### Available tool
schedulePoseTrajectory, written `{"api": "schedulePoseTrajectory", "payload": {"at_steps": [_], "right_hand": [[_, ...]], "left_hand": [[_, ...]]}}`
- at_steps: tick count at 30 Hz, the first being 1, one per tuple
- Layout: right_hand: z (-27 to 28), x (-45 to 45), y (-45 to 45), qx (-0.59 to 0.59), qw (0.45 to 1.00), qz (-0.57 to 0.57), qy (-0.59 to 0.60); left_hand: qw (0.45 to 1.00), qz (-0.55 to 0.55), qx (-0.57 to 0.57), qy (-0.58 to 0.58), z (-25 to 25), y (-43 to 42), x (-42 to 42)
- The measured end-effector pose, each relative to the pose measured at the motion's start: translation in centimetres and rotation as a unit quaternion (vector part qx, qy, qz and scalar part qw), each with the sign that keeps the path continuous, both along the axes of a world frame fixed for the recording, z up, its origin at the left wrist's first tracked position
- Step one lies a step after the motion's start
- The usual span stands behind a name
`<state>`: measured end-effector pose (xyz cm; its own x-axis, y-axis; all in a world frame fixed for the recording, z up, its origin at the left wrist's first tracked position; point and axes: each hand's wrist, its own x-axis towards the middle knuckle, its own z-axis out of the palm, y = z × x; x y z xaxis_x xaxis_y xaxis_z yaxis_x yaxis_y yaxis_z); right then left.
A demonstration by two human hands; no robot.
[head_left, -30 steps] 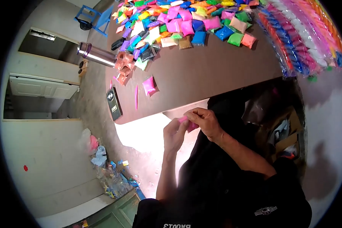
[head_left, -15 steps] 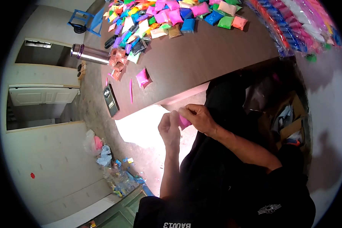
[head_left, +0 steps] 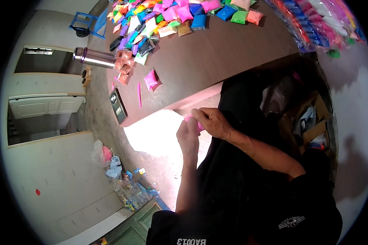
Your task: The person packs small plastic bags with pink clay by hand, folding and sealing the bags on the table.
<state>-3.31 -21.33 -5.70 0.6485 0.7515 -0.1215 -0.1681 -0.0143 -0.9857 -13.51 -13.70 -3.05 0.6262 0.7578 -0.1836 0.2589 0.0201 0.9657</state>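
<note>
Both my hands are close together in front of the table edge, above the floor and beside my dark-clothed legs. A pink packet (head_left: 200,125) is between them, mostly covered by my fingers. My left hand (head_left: 187,134) pinches it from the left side, and my right hand (head_left: 212,121) pinches its top from the right. On the table (head_left: 184,81) lie another pink packet (head_left: 151,80), a thin pink strip (head_left: 140,94) and a black phone-like device (head_left: 118,106) near the corner.
A heap of colourful packets (head_left: 176,13) covers the table's far side, with a metal flask (head_left: 95,57) at its left. Long bagged rows of packets (head_left: 310,24) lie at the right. Beneath the table is an open cardboard box (head_left: 315,131). Plastic litter (head_left: 131,192) lies on the floor.
The whole view has shifted, so the table items appear further up and left. My left hand, apart from my right half a second ago, is now against it at the packet.
</note>
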Motion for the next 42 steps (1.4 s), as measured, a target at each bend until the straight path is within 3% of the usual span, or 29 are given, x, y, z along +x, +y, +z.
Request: {"api": "schedulePoseTrajectory", "payload": {"at_steps": [5,7,11,13,17,22,26,29,32,35,37,40,42], "right_hand": [[-0.3,-0.1,-0.3,0.007,1.0,-0.012,-0.019],[0.8,-0.1,-0.3,0.012,0.999,-0.047,0.019],[0.8,-0.2,-0.4,0.014,0.997,-0.045,0.068],[0.7,-0.1,-0.3,0.019,0.999,-0.046,0.016],[0.7,0.0,-0.2,-0.001,0.999,-0.022,0.03],[0.7,0.1,-0.5,0.014,0.998,-0.026,0.049],[1.4,0.6,-0.9,0.008,0.997,0.003,0.075],[0.7,0.4,-0.7,0.022,0.999,-0.023,0.019],[0.5,0.4,-0.7,0.039,0.997,-0.011,0.063],[-0.4,0.4,-0.5,0.069,0.997,-0.02,0.003],[0.1,0.3,-0.6,0.118,0.99,-0.041,0.067],[-0.3,0.4,-0.7,0.1,0.989,-0.018,0.105],[-0.6,0.2,-0.6,0.103,0.992,-0.02,0.073]], "left_hand": [[0.999,-0.016,-0.039,0.002,-0.3,-0.1,-0.3],[0.996,-0.032,-0.059,0.05,0.4,-0.2,-0.2],[0.997,-0.052,-0.062,0.016,-0.2,-0.7,-0.4],[0.998,-0.033,-0.033,0.037,0.0,-0.7,-0.4],[0.998,-0.034,0.011,0.054,0.4,-0.7,-0.6],[0.994,-0.052,-0.093,-0.002,-0.1,-0.6,-0.7],[0.995,-0.058,-0.084,-0.001,-0.4,-1.0,-0.4],[0.995,-0.074,-0.07,-0.018,-0.2,-0.9,-0.4],[0.997,-0.068,-0.029,-0.022,0.3,-1.0,-0.2],[0.998,-0.057,-0.032,-0.018,0.1,-1.0,-0.3],[0.997,-0.062,-0.046,-0.003,0.5,-1.0,-0.2],[0.998,-0.057,-0.035,-0.001,0.1,-0.4,-0.5],[0.999,-0.021,-0.043,-0.014,0.1,-0.1,-0.5]]}}
